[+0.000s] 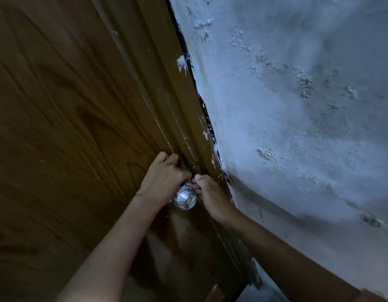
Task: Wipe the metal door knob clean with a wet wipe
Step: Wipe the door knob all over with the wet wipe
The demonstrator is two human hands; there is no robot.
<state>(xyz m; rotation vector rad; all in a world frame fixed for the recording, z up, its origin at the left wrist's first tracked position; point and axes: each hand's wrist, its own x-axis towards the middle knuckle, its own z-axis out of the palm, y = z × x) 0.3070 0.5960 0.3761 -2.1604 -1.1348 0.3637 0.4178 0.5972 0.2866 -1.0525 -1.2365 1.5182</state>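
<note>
A shiny round metal door knob (184,198) sticks out of the brown wooden door (68,118), close to its right edge. My left hand (161,180) lies against the door just above and left of the knob, fingers curled and thumb reaching the knob's back. From the right, my right hand (212,198) has its curled fingertips pinched on the knob's neck. The dim light and my fingers hide whatever lies between the two hands. No wet wipe can be made out.
The brown door frame (188,118), streaked with white paint, runs diagonally right beside the knob. A rough, blotchy white wall (297,105) fills the right side, right behind my right hand. The scene is dark.
</note>
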